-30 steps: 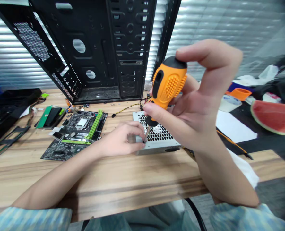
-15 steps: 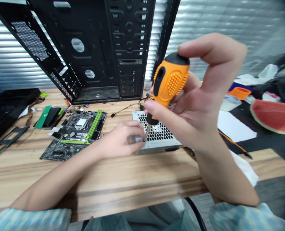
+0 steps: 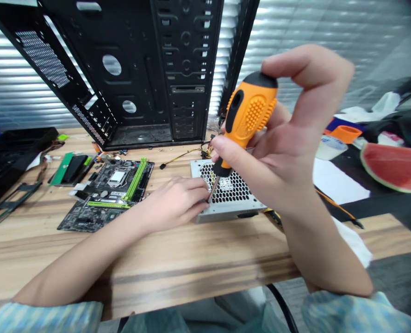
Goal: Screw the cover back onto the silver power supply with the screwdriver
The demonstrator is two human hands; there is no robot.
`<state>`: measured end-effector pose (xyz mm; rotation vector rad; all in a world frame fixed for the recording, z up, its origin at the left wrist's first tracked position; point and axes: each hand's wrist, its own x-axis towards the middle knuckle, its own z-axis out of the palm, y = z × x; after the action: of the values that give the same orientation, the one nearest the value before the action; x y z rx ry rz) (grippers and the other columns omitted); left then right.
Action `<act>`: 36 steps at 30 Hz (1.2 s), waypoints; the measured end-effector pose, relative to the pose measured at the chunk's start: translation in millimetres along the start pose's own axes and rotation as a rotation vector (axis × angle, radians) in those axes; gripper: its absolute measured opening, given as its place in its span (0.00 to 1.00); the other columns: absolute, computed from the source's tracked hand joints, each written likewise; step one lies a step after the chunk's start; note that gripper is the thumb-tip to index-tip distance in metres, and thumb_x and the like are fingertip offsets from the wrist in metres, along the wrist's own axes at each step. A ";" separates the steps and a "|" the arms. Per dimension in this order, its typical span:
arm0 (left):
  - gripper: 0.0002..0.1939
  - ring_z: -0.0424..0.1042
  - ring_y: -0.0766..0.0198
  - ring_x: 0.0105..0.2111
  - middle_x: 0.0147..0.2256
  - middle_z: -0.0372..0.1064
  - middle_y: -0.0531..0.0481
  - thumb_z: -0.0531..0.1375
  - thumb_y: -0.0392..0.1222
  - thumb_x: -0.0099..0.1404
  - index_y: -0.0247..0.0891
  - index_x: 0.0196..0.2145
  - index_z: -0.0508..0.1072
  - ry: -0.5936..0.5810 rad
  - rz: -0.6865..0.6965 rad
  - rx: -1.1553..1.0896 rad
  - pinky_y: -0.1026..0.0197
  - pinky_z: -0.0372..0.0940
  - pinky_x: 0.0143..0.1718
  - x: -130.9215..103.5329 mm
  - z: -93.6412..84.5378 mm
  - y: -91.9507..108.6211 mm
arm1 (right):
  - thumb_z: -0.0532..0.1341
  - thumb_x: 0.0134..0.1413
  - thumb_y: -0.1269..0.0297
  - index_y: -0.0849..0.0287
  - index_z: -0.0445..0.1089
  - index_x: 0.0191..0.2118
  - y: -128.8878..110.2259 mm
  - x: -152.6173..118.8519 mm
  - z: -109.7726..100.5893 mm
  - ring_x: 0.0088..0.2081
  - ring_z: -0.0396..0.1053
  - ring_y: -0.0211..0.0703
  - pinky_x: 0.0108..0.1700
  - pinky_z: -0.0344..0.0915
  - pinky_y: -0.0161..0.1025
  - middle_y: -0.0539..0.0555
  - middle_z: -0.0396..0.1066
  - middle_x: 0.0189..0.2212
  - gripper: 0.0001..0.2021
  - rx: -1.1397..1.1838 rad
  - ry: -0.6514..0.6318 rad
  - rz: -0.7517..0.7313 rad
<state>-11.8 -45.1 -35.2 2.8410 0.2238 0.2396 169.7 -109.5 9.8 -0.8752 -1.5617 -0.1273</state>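
Note:
An orange and black screwdriver (image 3: 251,111) is in my right hand (image 3: 289,152), tilted with its handle up and its shaft pointing down to the left. My index finger presses on the butt, while the thumb and other fingers wrap the handle. The tip meets the near left corner of a metal power supply (image 3: 226,213) with a honeycomb grille. At that corner my left hand (image 3: 177,203) is closed, its fingertips together beside the tip. Whatever lies between those fingertips is hidden.
A motherboard (image 3: 104,196) with green slots lies to the left. Behind it stands a black computer case (image 3: 136,92). Loose cables (image 3: 183,156) run behind the power supply. At the right are white paper (image 3: 337,182) and a watermelon slice (image 3: 396,166).
The screwdriver handle has shifted slightly right and up, leaning more, with its tip still at the corner. My left fingers have drawn closer together around the tip.

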 end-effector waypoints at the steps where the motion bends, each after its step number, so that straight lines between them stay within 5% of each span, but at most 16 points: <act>1: 0.11 0.72 0.61 0.36 0.40 0.71 0.46 0.53 0.41 0.72 0.35 0.38 0.73 0.002 0.002 0.035 0.59 0.65 0.41 0.2 0.4 0.6 | 0.68 0.51 0.61 0.45 0.61 0.56 0.0 0.2 -0.5 0.59 0.63 0.46 0.41 0.77 0.33 0.49 0.59 0.56 0.27 -0.007 0.012 0.012; 19: 0.13 0.71 0.57 0.39 0.40 0.73 0.46 0.50 0.42 0.73 0.35 0.39 0.72 0.043 0.071 0.273 0.54 0.61 0.45 -1.6 4.1 0.9 | 0.71 0.46 0.56 0.44 0.63 0.53 -6.4 0.9 -4.0 0.59 0.63 0.49 0.41 0.77 0.37 0.46 0.55 0.57 0.28 -0.041 0.082 0.111; 26: 0.13 0.71 0.58 0.39 0.41 0.74 0.45 0.50 0.43 0.74 0.35 0.40 0.71 0.149 0.108 0.286 0.55 0.60 0.44 -2.5 1.7 0.8 | 0.67 0.52 0.65 0.43 0.60 0.55 -14.0 10.3 -12.5 0.62 0.60 0.44 0.51 0.73 0.36 0.46 0.57 0.54 0.26 -0.110 0.041 -0.058; 31: 0.09 0.73 0.60 0.39 0.38 0.75 0.46 0.50 0.38 0.73 0.35 0.41 0.69 0.248 0.024 0.151 0.55 0.61 0.43 0.4 4.6 2.7 | 0.65 0.55 0.66 0.40 0.61 0.56 -18.2 12.4 -20.6 0.60 0.62 0.43 0.44 0.75 0.32 0.47 0.52 0.55 0.25 -0.129 0.142 -0.040; 36: 0.08 0.74 0.64 0.38 0.39 0.75 0.49 0.51 0.34 0.72 0.36 0.46 0.67 0.396 -0.030 -0.021 0.60 0.64 0.42 2.5 3.4 8.9 | 0.69 0.50 0.65 0.41 0.61 0.55 -20.7 13.8 -29.1 0.60 0.61 0.50 0.48 0.77 0.40 0.50 0.53 0.55 0.28 -0.161 0.253 -0.052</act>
<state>-7.6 -54.0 -35.4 2.7408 0.3407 0.7930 182.0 -133.9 36.6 -0.9062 -1.3502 -0.3907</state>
